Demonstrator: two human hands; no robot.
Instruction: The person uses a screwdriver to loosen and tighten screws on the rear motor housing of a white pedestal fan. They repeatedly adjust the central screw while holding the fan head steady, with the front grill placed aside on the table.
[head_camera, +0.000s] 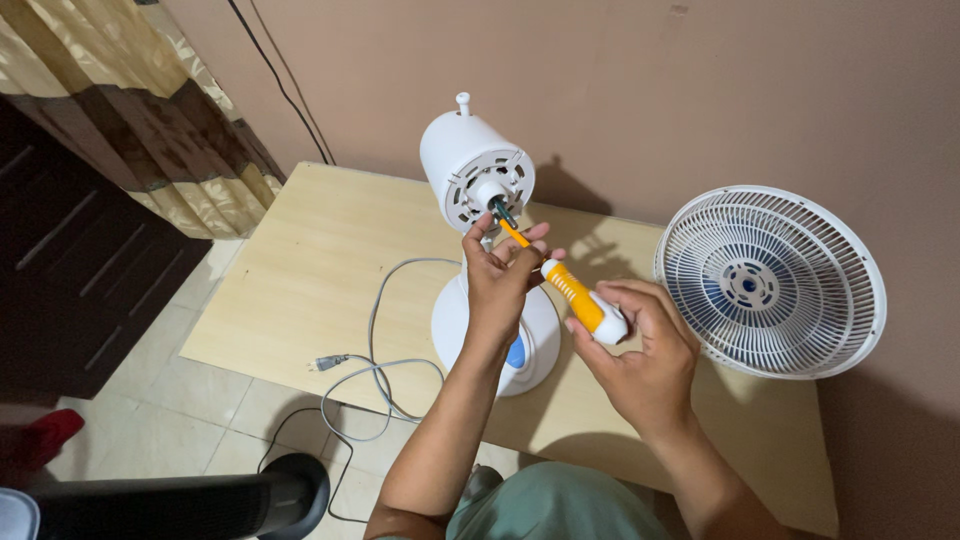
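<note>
A white fan motor housing (463, 158) stands on its round white base (448, 322) on a light wooden table (300, 270). The housing's front faces me, with the shaft hub bare. My right hand (640, 350) grips the orange and white handle of a screwdriver (580, 300). Its tip rests at the hub of the housing. My left hand (500, 275) pinches the screwdriver's shaft just below the hub. A white fan grille (770, 282) with blue blades behind it leans against the wall at the right.
The fan's grey power cord (375, 370) loops across the table and hangs over the near edge. A patterned curtain (130, 110) hangs at the left. A black chair part (200, 500) is at the lower left, over a tiled floor.
</note>
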